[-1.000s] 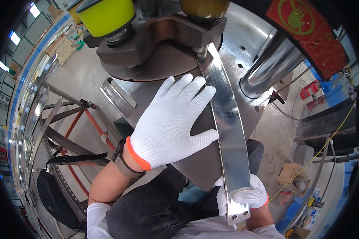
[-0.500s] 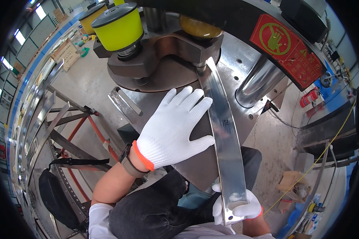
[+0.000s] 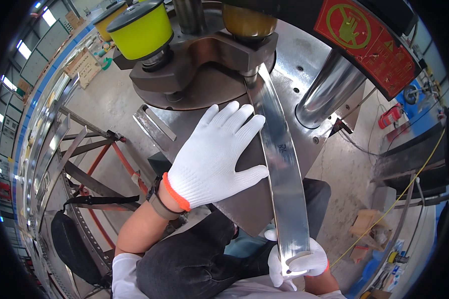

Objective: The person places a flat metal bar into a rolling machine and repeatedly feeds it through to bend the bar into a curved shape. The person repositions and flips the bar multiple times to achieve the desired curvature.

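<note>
A long, shiny, gently curved metal strip [image 3: 286, 172] runs from the machine's roller toward my body. At its near end my right hand [image 3: 304, 261], in a white knit glove, grips it with the thumb on top; the other fingers are partly hidden beneath. My left hand [image 3: 217, 154], gloved in white with an orange cuff, is open and flat over the dark metal plate [image 3: 244, 214]. Its fingers are spread, and the fingertips and thumb reach the strip's left edge. Beyond lies a dark bending arm [image 3: 204, 57] over a round disc [image 3: 184, 97].
Yellow-green capped cylinders [image 3: 140, 35] stand on the machine. A polished column [image 3: 324, 94] rises at right beneath a red warning label [image 3: 369, 45]. At left is a metal rack [image 3: 92, 174] with strips and a black bag [image 3: 72, 249]. A cardboard box [image 3: 369, 226] sits on the floor.
My right thumb has slid further across the strip's near end. The left hand stays beside the strip, nearly still. The whole view has shifted slightly.
</note>
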